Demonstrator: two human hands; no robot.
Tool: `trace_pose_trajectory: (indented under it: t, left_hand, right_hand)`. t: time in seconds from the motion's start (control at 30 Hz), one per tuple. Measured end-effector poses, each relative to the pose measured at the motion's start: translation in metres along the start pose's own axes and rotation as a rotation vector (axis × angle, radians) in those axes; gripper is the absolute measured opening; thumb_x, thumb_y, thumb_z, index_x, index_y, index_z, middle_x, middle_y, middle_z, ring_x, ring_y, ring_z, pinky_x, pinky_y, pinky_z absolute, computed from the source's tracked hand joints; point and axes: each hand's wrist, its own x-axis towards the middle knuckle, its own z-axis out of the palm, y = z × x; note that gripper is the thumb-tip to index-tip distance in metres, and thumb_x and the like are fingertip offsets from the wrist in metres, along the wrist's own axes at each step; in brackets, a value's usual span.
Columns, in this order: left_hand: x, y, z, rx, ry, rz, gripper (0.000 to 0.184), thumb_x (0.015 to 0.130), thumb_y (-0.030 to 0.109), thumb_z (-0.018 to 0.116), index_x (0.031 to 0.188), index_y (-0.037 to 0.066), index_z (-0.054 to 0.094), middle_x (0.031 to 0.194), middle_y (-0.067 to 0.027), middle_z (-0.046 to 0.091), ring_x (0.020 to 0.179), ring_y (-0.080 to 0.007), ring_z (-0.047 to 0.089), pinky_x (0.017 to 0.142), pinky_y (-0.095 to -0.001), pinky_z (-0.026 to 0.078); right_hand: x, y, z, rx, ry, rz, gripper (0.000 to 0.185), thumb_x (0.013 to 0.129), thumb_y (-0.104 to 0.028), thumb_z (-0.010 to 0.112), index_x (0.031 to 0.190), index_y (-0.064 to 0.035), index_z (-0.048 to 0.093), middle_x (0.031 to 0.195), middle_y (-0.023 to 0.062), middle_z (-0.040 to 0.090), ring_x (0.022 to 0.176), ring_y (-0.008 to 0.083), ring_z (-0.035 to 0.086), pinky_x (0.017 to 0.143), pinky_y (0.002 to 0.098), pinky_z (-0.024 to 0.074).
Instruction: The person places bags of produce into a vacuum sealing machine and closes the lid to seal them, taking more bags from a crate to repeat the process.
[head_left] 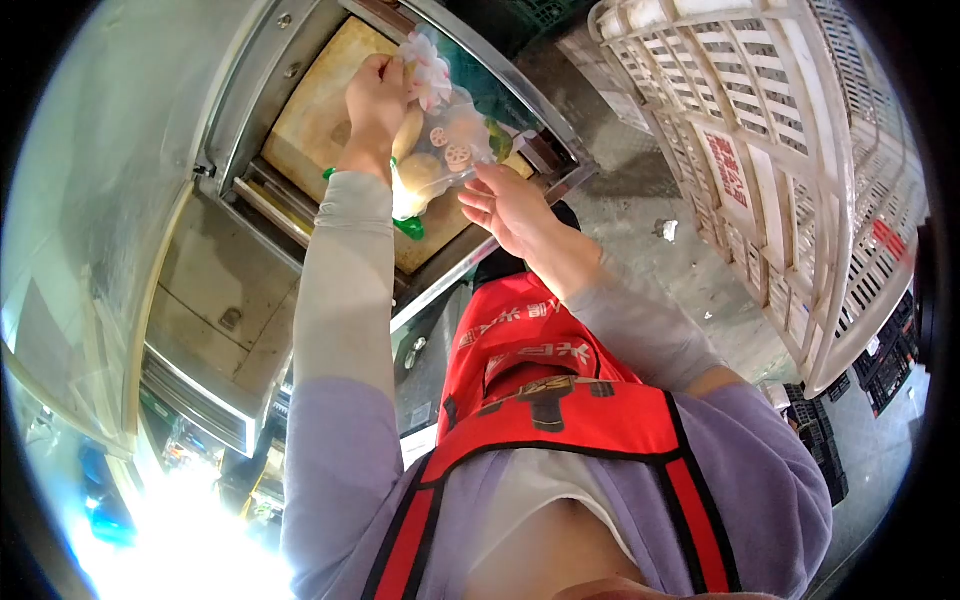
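Observation:
A clear plastic bag (446, 135) with red-and-white printing at its gathered end lies over a worn beige board. Inside it I make out slices of lotus root (457, 157), pale yellowish rounded pieces (418, 172) and something dark green (499, 142). My left hand (376, 98) is closed on the bunched end of the bag. At the bag's near right edge is my right hand (510, 208), palm partly turned up and fingers apart; its fingertips reach the plastic. Green plastic (409, 228) shows at the near side of the bag.
The beige board (330, 95) sits within a metal-framed counter (535, 92). White plastic crates (745, 130) stand stacked to the right on the grey floor (690, 255). Black crates (880, 365) lie farther right. A glass panel (100, 150) rises at the left.

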Motion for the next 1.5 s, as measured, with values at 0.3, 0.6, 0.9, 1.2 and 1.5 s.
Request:
trace_pose_trajectory:
  t: [0.3, 0.6, 0.9, 1.2, 1.5]
  left_hand:
    - [0.007, 0.012, -0.005, -0.183, -0.050, -0.184, 0.025, 0.086, 0.023, 0.054, 0.093, -0.001, 0.060, 0.072, -0.0096, 0.062, 0.063, -0.0155, 0.061, 0.058, -0.0288, 0.049]
    - [0.010, 0.016, -0.004, 0.089, 0.023, -0.081, 0.027, 0.082, 0.024, 0.058, 0.088, -0.002, 0.062, 0.076, -0.0120, 0.064, 0.067, -0.0179, 0.061, 0.063, -0.0305, 0.049]
    - [0.010, 0.004, -0.012, -0.240, -0.217, -0.213, 0.030, 0.089, 0.026, 0.055, 0.101, -0.001, 0.057, 0.084, -0.0054, 0.061, 0.069, -0.0107, 0.058, 0.057, -0.0246, 0.048]
    - [0.012, -0.004, -0.029, -0.157, -0.302, -0.123, 0.029, 0.088, 0.027, 0.051, 0.091, 0.001, 0.062, 0.076, -0.0099, 0.063, 0.070, -0.0158, 0.061, 0.060, -0.0278, 0.048]
    - [0.024, -0.003, -0.009, 0.264, -0.150, 0.020, 0.035, 0.085, 0.038, 0.049, 0.093, 0.007, 0.063, 0.079, -0.0124, 0.064, 0.074, -0.0262, 0.062, 0.066, -0.0353, 0.048]
  right_hand:
    - [0.010, 0.006, 0.007, -0.094, 0.158, -0.100, 0.020, 0.086, -0.030, 0.055, 0.097, -0.0131, 0.052, 0.086, -0.0011, 0.049, 0.079, 0.0112, 0.047, 0.070, 0.0315, 0.0403]
    - [0.016, 0.002, 0.012, -0.026, 0.258, -0.111, 0.018, 0.085, -0.029, 0.058, 0.097, -0.0152, 0.054, 0.088, -0.0031, 0.053, 0.081, 0.0111, 0.052, 0.071, 0.0309, 0.0392]
    - [0.024, -0.001, 0.002, -0.081, 0.162, -0.182, 0.023, 0.082, -0.030, 0.062, 0.098, -0.0151, 0.053, 0.095, -0.0014, 0.056, 0.093, 0.0130, 0.049, 0.084, 0.0369, 0.0371]
    - [0.008, 0.021, 0.013, -0.062, 0.015, -0.011, 0.024, 0.090, -0.027, 0.051, 0.101, -0.0058, 0.049, 0.101, 0.0074, 0.055, 0.098, 0.0228, 0.056, 0.087, 0.0374, 0.0433]
    - [0.017, 0.009, 0.007, 0.020, 0.061, -0.098, 0.024, 0.090, -0.029, 0.051, 0.103, -0.0085, 0.051, 0.101, 0.0061, 0.056, 0.097, 0.0187, 0.053, 0.085, 0.0360, 0.0406]
